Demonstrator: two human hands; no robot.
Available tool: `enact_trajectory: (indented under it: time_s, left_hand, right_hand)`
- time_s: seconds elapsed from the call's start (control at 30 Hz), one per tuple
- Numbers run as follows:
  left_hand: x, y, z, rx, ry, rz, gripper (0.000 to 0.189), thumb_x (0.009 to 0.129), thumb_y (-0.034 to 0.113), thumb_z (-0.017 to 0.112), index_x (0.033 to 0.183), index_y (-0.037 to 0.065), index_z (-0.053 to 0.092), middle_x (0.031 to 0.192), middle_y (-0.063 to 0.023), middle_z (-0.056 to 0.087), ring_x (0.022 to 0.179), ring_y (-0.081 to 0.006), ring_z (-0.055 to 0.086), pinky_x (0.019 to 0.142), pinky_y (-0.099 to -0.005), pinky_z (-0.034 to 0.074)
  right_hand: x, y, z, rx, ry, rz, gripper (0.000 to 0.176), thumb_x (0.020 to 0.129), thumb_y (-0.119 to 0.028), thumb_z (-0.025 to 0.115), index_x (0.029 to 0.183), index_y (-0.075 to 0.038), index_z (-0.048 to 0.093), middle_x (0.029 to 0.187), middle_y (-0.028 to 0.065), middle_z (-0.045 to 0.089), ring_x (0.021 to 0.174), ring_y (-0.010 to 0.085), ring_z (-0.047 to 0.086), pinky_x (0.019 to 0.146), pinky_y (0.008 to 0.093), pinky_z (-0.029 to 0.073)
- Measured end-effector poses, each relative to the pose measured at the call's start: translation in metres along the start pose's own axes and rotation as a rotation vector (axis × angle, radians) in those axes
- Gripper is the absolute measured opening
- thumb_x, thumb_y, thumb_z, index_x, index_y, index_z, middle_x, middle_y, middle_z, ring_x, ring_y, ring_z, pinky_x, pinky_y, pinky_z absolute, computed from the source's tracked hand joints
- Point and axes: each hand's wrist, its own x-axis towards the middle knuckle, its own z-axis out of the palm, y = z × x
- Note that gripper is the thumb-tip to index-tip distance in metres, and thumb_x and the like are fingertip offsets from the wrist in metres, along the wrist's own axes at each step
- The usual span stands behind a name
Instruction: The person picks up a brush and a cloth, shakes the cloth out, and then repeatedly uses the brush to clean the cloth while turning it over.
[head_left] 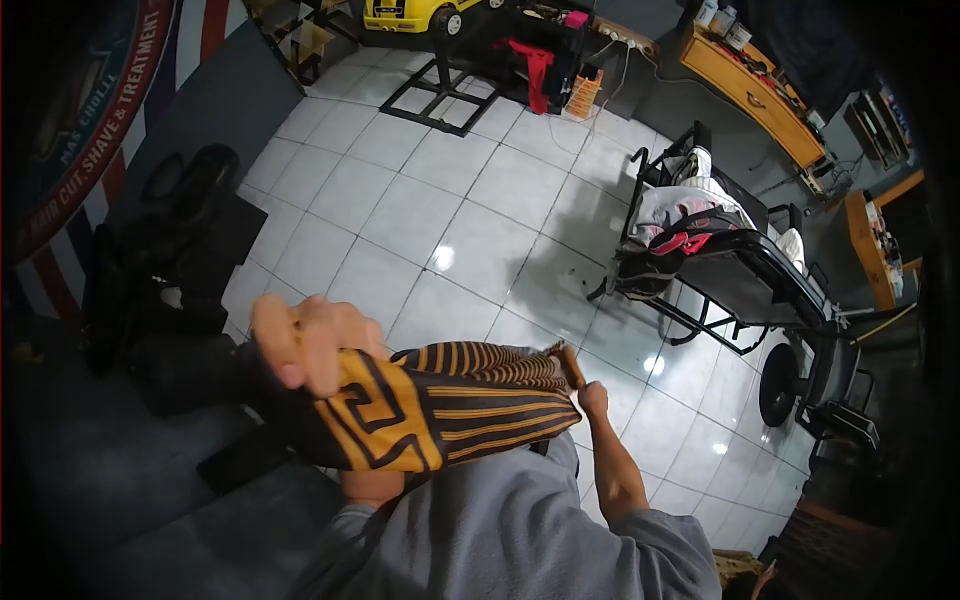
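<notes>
A black and mustard-yellow cloth [500, 410] with stripes and an angular key pattern stretches across the front of my body. My left hand [315, 340] has its fingers curled over the cloth's left end, near the bold pattern. The cloth hides part of my left forearm. At the other end, my right hand [593, 398] grips the cloth's gathered, striped edge. Between the hands the fabric hangs in folds, with narrow stripes along its upper layer. My grey shirt lies just below it.
A black reclining chair [740, 260] with clothes and a bag on it stands at right. A black metal floor frame [440, 95] and a yellow toy car [412, 15] are at the back. Wooden shelves [755, 95] line the wall. Dark furniture [180, 230] stands left on the tiled floor.
</notes>
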Motion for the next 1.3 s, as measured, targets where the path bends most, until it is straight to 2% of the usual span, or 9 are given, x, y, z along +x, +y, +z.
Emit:
enact_trajectory:
  time_s: [0.23, 0.43, 0.6, 0.7, 0.87, 0.97, 1.03, 1.17, 1.3]
  left_hand:
    - [0.01, -0.07, 0.012, 1.252, 0.363, -0.217, 0.024, 0.078, 0.019, 0.066, 0.087, 0.0, 0.054, 0.077, -0.0069, 0.059, 0.064, -0.0113, 0.058, 0.06, -0.0219, 0.045]
    - [0.026, -0.099, 0.009, 1.285, 0.299, -0.335, 0.034, 0.074, 0.015, 0.068, 0.101, 0.002, 0.054, 0.085, -0.0104, 0.063, 0.07, -0.0196, 0.064, 0.066, -0.0252, 0.049]
    - [0.015, -0.076, -0.002, 1.57, 0.587, -0.025, 0.042, 0.071, 0.016, 0.067, 0.105, -0.001, 0.052, 0.093, -0.0039, 0.053, 0.082, -0.0115, 0.054, 0.074, -0.0221, 0.044]
    - [0.001, -0.065, -0.002, 0.943, 0.963, 0.252, 0.047, 0.079, 0.016, 0.064, 0.12, 0.001, 0.046, 0.108, -0.0078, 0.055, 0.095, -0.0178, 0.057, 0.085, -0.0302, 0.049]
    - [-0.021, -0.056, -0.025, 1.378, 1.089, 0.219, 0.053, 0.082, 0.011, 0.061, 0.13, 0.008, 0.037, 0.121, -0.009, 0.051, 0.103, -0.0214, 0.057, 0.089, -0.0371, 0.05]
    - [-0.004, -0.056, -0.012, 0.98, 1.215, 0.326, 0.052, 0.085, 0.013, 0.055, 0.131, 0.009, 0.032, 0.121, -0.0099, 0.05, 0.102, -0.0226, 0.057, 0.089, -0.0374, 0.051]
    - [0.006, -0.048, -0.009, 0.91, 1.235, 0.371, 0.045, 0.088, 0.014, 0.051, 0.129, 0.009, 0.034, 0.118, -0.0098, 0.051, 0.101, -0.0232, 0.058, 0.088, -0.0374, 0.052]
    - [0.005, -0.038, -0.016, 1.002, 1.352, 0.423, 0.039, 0.091, 0.022, 0.044, 0.128, 0.009, 0.045, 0.114, -0.0086, 0.055, 0.1, -0.0211, 0.058, 0.083, -0.0368, 0.053]
    - [0.003, -0.048, -0.018, 1.128, 1.339, 0.465, 0.038, 0.091, 0.021, 0.044, 0.127, 0.008, 0.046, 0.113, -0.0079, 0.055, 0.099, -0.0207, 0.057, 0.084, -0.0364, 0.051]
  right_hand:
    - [-0.107, -0.137, -0.152, 1.45, -0.448, -0.292, 0.036, 0.092, -0.042, 0.051, 0.077, -0.009, 0.053, 0.054, -0.0035, 0.039, 0.038, 0.0044, 0.03, 0.034, 0.0208, 0.025]
    - [-0.161, -0.164, -0.13, 1.304, -0.912, -0.537, 0.035, 0.091, -0.03, 0.058, 0.067, -0.006, 0.05, 0.053, -0.0013, 0.042, 0.041, 0.006, 0.037, 0.036, 0.0216, 0.026]
    - [-0.072, -0.098, -0.033, 0.481, -0.262, -0.682, 0.044, 0.086, -0.043, 0.058, 0.088, -0.001, 0.069, 0.069, 0.0128, 0.065, 0.065, 0.0225, 0.063, 0.061, 0.035, 0.048]
    - [-0.048, -0.04, -0.005, -0.172, -0.148, -0.239, 0.053, 0.077, -0.056, 0.059, 0.09, -0.005, 0.068, 0.09, 0.0187, 0.066, 0.086, 0.0366, 0.063, 0.073, 0.0432, 0.051]
    - [-0.022, 0.007, 0.034, 0.062, 0.102, -0.038, 0.055, 0.084, -0.049, 0.054, 0.074, 0.004, 0.062, 0.066, 0.022, 0.063, 0.059, 0.0318, 0.064, 0.051, 0.0421, 0.049]
    - [0.005, 0.007, 0.014, 1.568, -0.62, 0.298, 0.043, 0.093, -0.045, 0.044, 0.076, -0.007, 0.053, 0.046, -0.0055, 0.032, 0.036, 0.0087, 0.034, 0.031, 0.0267, 0.027]
    - [-0.003, -0.011, -0.023, 1.675, -0.688, 0.326, 0.042, 0.095, -0.044, 0.04, 0.081, -0.006, 0.051, 0.048, -0.0072, 0.024, 0.037, 0.0061, 0.028, 0.033, 0.0238, 0.026]
    - [-0.005, -0.002, -0.015, 0.328, 0.261, -0.406, 0.033, 0.085, -0.035, 0.06, 0.09, -0.004, 0.051, 0.069, 0.0158, 0.061, 0.057, 0.0332, 0.059, 0.051, 0.0411, 0.046]
    - [-0.038, -0.021, -0.04, 0.224, 0.345, -0.276, 0.029, 0.08, -0.025, 0.064, 0.097, -0.007, 0.049, 0.078, 0.0238, 0.063, 0.072, 0.044, 0.061, 0.063, 0.0491, 0.048]
